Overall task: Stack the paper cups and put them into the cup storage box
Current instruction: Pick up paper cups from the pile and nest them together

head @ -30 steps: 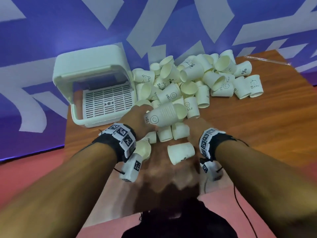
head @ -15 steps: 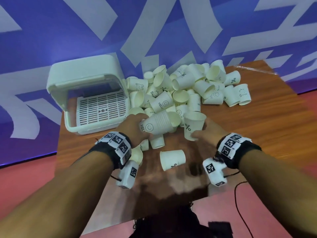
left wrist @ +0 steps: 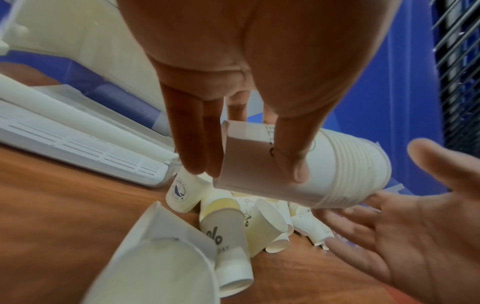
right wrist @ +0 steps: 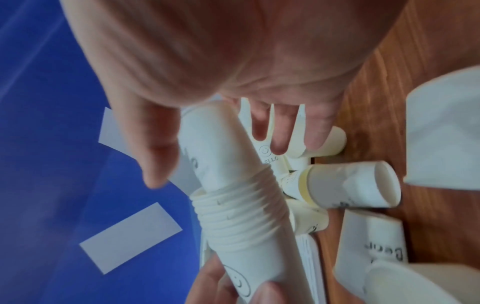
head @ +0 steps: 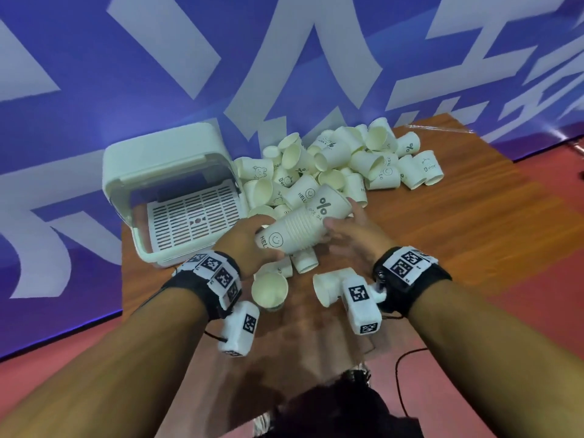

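I read "HELLO" and a smiley face on the bottom cup of the stack [head: 297, 230], and a big "%" on the top cup [head: 330, 205] nested into it; below that mark there are letters I can only partly make out. In the loose pile of cups [head: 335, 165] behind, more prints show — another "HELLO" with a smiley, a "%", a small bear drawing and a word starting "Be".

My left hand [head: 249, 240] grips the stack near its closed end, thumb across the side and fingers curled round the back, holding it tilted up and to the right above the table [head: 458, 222]. My right hand [head: 350, 235] sits at the stack's open end with the fingers spread and fairly straight, palm toward the rims; from the left wrist view it looks wide and not clasped round anything.

The storage box [head: 170, 197] stands at the table's left back corner, its lid raised and the slotted tray inside bare, just beside the pile. A few single cups lie on their sides under my hands, one near cup [head: 269, 290] showing its mouth to me. The table's right half is bare wood, well apart from the pile. Both wrists carry marker-printed bands.
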The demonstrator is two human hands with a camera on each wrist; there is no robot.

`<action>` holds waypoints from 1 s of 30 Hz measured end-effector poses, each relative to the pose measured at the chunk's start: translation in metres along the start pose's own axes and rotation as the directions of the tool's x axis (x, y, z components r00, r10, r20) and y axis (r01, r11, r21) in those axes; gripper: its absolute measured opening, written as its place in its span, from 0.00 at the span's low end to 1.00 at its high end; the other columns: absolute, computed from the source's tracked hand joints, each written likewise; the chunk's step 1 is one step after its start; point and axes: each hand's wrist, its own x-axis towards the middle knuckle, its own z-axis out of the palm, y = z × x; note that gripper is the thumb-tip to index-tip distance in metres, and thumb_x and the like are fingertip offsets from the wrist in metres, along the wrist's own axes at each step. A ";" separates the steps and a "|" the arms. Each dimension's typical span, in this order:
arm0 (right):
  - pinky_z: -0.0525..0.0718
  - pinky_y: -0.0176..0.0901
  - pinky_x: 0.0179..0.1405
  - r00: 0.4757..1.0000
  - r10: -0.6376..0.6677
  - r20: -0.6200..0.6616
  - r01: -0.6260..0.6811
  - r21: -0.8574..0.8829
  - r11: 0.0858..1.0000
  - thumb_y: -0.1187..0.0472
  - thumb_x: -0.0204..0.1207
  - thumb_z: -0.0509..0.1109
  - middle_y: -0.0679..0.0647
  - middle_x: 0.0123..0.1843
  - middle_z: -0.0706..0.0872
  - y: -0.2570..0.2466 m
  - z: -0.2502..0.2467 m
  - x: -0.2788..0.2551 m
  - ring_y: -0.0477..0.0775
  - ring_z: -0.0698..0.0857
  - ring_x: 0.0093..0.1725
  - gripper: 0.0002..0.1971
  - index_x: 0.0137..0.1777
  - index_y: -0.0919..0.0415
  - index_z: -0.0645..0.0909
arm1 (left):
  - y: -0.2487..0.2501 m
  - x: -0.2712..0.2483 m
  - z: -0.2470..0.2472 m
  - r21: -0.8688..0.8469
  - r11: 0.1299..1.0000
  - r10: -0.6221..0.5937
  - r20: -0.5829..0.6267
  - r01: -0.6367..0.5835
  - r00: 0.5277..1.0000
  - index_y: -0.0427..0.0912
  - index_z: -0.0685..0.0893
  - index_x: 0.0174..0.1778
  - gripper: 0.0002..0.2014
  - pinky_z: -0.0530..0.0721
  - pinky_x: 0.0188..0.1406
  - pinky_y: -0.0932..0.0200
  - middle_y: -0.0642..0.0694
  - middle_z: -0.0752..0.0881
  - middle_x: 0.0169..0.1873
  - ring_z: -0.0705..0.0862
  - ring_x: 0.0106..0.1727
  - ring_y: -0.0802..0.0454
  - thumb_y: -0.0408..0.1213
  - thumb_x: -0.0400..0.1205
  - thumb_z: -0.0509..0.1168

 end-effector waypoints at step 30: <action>0.75 0.53 0.71 0.978 -0.070 -0.198 -0.106 -0.753 0.649 0.43 0.71 0.75 0.56 0.75 0.75 0.081 0.096 -0.019 0.59 0.78 0.71 0.39 0.80 0.54 0.67 | -0.130 -0.063 -0.042 0.019 0.989 -0.149 0.029 0.148 0.988 0.59 0.79 0.61 0.29 0.80 0.66 0.45 0.49 0.80 0.59 0.82 0.58 0.48 0.39 0.67 0.82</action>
